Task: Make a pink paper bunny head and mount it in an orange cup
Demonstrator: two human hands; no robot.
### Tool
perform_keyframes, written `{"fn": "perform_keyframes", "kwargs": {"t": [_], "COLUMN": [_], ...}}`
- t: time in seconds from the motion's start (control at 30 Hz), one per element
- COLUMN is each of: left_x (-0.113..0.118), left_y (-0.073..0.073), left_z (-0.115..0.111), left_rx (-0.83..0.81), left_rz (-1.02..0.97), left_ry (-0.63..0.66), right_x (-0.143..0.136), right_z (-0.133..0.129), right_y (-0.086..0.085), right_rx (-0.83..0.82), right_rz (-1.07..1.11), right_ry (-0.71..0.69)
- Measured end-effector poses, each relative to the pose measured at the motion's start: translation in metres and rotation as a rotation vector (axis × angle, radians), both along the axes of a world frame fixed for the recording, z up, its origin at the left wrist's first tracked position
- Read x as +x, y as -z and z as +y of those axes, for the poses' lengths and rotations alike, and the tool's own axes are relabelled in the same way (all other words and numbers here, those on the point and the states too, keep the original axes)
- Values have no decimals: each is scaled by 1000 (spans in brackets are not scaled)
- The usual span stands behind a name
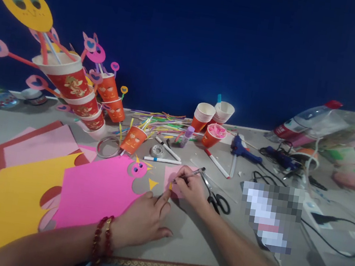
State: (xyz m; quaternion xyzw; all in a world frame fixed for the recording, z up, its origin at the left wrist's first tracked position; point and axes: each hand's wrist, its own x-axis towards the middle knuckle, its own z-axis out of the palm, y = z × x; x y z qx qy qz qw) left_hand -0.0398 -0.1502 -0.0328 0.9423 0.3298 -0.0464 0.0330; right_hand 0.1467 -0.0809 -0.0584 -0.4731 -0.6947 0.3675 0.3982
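My right hand (191, 188) grips a dark pen (196, 171), its tip down near a small yellow paper piece (171, 186) on a pale pink paper (168, 174). With the index finger stretched out, my left hand (147, 215) presses at the lower end of that yellow piece; the thumb is spread away and nothing is held. A yellow paper triangle (152, 184) lies just above the left knuckles. Beside it is a small pink paper face (139, 169) with blue eyes. Black-handled scissors (219, 201) rest right of my right hand, partly behind it.
Bright pink (96, 187) and yellow sheets (11, 197) cover the left side. Decorated paper cups (71, 81) stand behind them. Pipe cleaners (162, 122), markers (221, 164), a glue stick (187, 136) and a blue glue gun (244, 152) lie farther back. Cables (340, 246) run along the right.
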Motion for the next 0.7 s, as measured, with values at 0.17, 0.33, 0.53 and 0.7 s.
{"fn": "perform_keyframes", "kwargs": {"t": [0.17, 0.33, 0.53, 0.7], "left_x": [-1, -2, -6, -8], "left_y": [-1, 0, -7, -14], "left_z": [1, 2, 4, 6], "left_rx": [-5, -16, -103, -170], "left_rz": [-26, -50, -125, -215], "left_ry": [4, 20, -13, -84], "right_x": [7, 14, 10, 7], "right_z": [-11, -45, -64, -64], "right_y": [-9, -23, -10, -5], "right_rx": [-36, 95, 343, 424], "right_rz": [30, -176, -343, -387], "right_ry": [20, -82, -39, -49]}}
